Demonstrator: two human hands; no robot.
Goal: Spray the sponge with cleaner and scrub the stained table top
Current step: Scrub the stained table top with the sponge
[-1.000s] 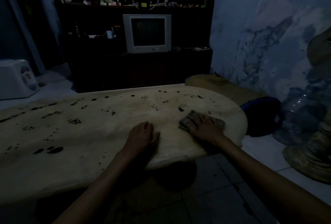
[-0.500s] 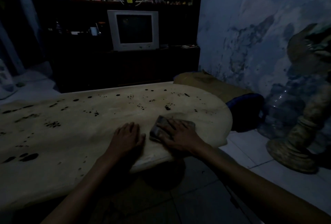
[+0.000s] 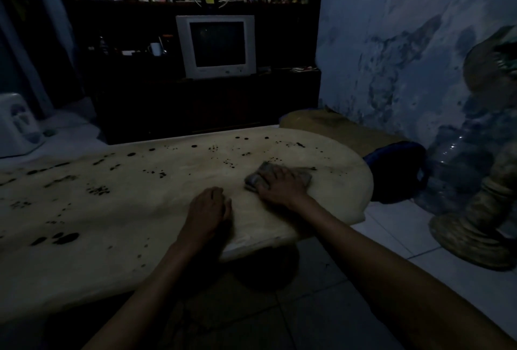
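On the table top (image 3: 117,215), right hand (image 3: 279,187) presses sponge (image 3: 258,177) flat-fingered; left hand (image 3: 208,209) rests open.

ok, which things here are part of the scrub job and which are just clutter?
In the job:
- sponge, pressed flat under the right hand
- table top, with its black stains
- left hand, resting flat on the table

Just lying about:
- television
- white mug
- clear water jug
- blue cushion
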